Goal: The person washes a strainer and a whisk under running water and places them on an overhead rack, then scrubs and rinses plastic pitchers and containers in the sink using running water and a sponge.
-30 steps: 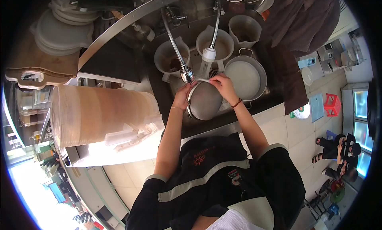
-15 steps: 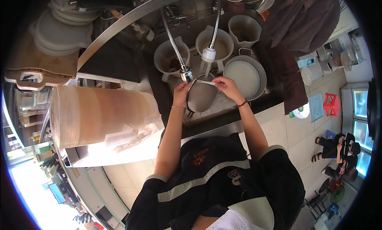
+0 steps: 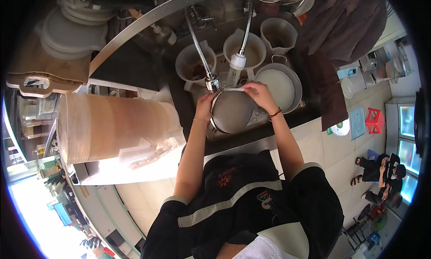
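A round mesh strainer [image 3: 232,112] is held over the sink, its grey mesh bulging toward me. My left hand [image 3: 204,107] grips its rim on the left, close beneath a metal faucet head [image 3: 213,83]. My right hand [image 3: 261,96] has its fingers closed on the white handle [image 3: 233,89] along the strainer's top. Water runs from a white-tipped faucet [image 3: 238,61] just behind the strainer. To the right, a metal pot [image 3: 296,94] holds cloudy whitish liquid, partly covered by my right hand.
Three pitchers [image 3: 184,64] stand at the back of the sink. A large plastic tub [image 3: 119,129] is at the left, below a wooden board [image 3: 54,73] and stacked lids [image 3: 74,32]. Dark cloth [image 3: 345,26] hangs at the right. A person [image 3: 384,176] sits farther off.
The strainer has tipped from a more edge-on view back to showing its rounded underside. My right hand has risen slightly with the handle. The view has shifted a little.
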The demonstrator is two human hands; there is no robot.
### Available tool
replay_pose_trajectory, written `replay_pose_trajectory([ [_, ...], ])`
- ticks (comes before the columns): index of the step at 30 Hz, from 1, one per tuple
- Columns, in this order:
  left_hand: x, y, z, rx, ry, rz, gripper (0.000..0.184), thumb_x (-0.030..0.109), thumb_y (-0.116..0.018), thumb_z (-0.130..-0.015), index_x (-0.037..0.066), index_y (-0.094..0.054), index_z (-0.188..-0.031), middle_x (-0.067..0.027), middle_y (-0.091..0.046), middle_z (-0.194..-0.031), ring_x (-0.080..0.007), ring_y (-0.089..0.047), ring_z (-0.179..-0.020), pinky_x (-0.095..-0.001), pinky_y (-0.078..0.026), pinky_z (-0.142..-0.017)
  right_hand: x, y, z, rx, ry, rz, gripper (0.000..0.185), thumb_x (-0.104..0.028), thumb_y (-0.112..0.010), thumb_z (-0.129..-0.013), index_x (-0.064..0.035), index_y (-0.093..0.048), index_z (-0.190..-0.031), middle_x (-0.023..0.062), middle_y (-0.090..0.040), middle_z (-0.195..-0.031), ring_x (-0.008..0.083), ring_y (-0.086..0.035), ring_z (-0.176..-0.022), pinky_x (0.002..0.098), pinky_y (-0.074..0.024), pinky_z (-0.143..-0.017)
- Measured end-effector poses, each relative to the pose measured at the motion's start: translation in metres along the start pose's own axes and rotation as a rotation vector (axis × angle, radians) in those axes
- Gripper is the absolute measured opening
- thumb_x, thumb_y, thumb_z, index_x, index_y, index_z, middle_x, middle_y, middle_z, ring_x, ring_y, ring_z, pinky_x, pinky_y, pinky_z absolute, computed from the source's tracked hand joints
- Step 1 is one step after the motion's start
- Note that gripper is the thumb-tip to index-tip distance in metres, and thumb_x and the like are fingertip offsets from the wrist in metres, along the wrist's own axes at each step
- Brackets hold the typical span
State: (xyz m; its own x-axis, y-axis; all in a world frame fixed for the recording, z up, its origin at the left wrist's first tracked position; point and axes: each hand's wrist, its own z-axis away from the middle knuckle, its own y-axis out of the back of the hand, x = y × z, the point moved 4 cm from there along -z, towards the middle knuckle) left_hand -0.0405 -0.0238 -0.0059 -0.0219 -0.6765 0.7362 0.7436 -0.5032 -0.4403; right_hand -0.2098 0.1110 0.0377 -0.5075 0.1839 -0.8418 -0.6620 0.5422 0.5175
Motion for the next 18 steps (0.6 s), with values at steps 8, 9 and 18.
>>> replay_pose_trajectory([
  [8,0.003,-0.01,-0.002,-0.04,-0.046,0.144,0.018,0.001,-0.042,-0.078,-0.001,-0.054,-0.093,-0.0074,-0.058,-0.085,-0.0146,-0.057,-0.075,-0.0248,-0.045,-0.067,-0.022,-0.022,0.01,-0.258,0.152,0.014,0.01,-0.015,-0.058,-0.072,-0.0128,-0.062,-0.081,0.0042,-0.053,-0.076,0.0214,-0.054,-0.071,0.0321,-0.0409,-0.064],
  [9,0.002,-0.007,-0.003,-0.041,-0.046,0.144,0.018,0.001,-0.042,-0.078,-0.001,-0.054,-0.093,-0.0074,-0.058,-0.085,-0.0146,-0.057,-0.075,-0.0248,-0.045,-0.067,-0.017,-0.017,0.005,-0.118,0.092,0.066,0.01,-0.015,-0.059,-0.072,-0.0121,-0.062,-0.081,0.0043,-0.052,-0.076,0.0216,-0.054,-0.071,0.0311,-0.0415,-0.064],
  [18,0.003,0.005,-0.021,0.024,-0.142,0.183,0.018,0.002,-0.041,-0.079,-0.002,-0.053,-0.092,-0.0071,-0.057,-0.084,-0.0147,-0.053,-0.08,-0.0264,-0.043,-0.07,-0.026,-0.024,0.014,-0.356,0.16,-0.189,0.01,-0.011,-0.061,-0.07,-0.0089,-0.062,-0.08,0.0069,-0.051,-0.075,0.0207,-0.052,-0.071,0.0291,-0.0425,-0.061],
])
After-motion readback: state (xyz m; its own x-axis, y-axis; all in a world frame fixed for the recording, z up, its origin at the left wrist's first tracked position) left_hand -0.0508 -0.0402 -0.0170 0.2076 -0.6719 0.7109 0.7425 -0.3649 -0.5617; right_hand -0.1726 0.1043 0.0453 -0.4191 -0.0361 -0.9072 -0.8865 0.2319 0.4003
